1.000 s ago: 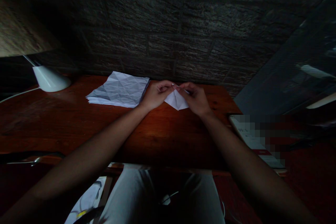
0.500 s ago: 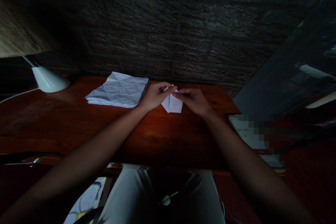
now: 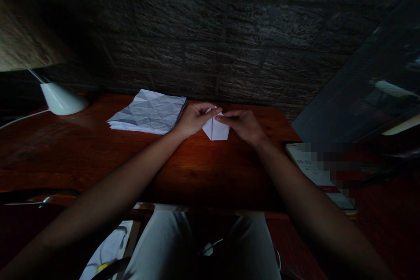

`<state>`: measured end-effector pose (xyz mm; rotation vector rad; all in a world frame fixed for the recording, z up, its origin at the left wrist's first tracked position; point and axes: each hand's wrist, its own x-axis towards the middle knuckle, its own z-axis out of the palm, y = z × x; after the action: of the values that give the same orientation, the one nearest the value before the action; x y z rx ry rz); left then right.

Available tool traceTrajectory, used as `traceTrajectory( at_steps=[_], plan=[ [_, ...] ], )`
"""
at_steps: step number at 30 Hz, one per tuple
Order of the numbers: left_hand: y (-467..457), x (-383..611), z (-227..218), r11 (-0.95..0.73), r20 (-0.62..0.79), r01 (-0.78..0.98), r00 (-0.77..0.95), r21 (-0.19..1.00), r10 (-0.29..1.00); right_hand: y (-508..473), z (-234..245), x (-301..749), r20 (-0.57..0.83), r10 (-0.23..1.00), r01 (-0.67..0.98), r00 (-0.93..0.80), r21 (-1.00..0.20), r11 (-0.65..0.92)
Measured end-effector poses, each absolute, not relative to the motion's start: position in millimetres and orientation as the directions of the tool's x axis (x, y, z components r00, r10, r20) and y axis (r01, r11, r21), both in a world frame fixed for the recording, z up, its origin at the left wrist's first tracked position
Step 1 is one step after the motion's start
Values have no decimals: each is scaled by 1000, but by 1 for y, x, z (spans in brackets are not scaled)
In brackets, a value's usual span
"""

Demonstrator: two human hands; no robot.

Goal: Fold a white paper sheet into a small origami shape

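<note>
Between both hands is a small folded piece of white paper [image 3: 219,132], with a crease line running down its left half. My left hand [image 3: 196,119] is closed, its thumb and fingers pinching the paper's upper left part. From the other side, my right hand [image 3: 243,124] pinches the paper near its top right with thumb and forefinger. The fingertips hide part of the paper's top. To the left of my left hand lies a stack of creased white paper sheets [image 3: 151,111].
A wooden table [image 3: 203,175] runs along a dark brick wall [image 3: 203,22]. At the left stands a lamp with a white base [image 3: 62,99] and a cord. A tablet-like device [image 3: 318,173], partly blurred out, lies by the right edge, near my right forearm.
The folded paper's lower edge has shifted very slightly to the right. Both hands keep nearly the same place and grip.
</note>
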<state>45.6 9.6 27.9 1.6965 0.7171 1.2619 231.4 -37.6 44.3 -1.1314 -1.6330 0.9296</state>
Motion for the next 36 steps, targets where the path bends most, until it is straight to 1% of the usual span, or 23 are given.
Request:
traceTrajectory(
  at_steps=[6,11,14,22,36],
  plan=[
    [8,46,29,-388,391,-74,305,919,868,-38,45,230,256,956,275,-142,-918,287],
    [9,47,29,-391,407,-112,283,914,869,-38,45,230,259,954,287,-151,-912,293],
    [9,47,29,-382,408,-145,295,913,864,-39,45,230,257,955,289,-150,-912,291],
    [8,44,31,-369,400,-155,355,917,845,-39,46,230,219,962,283,-162,-924,258],
    [7,41,34,-385,426,-184,408,905,807,-37,44,230,233,961,255,-147,-930,265]
  ],
)
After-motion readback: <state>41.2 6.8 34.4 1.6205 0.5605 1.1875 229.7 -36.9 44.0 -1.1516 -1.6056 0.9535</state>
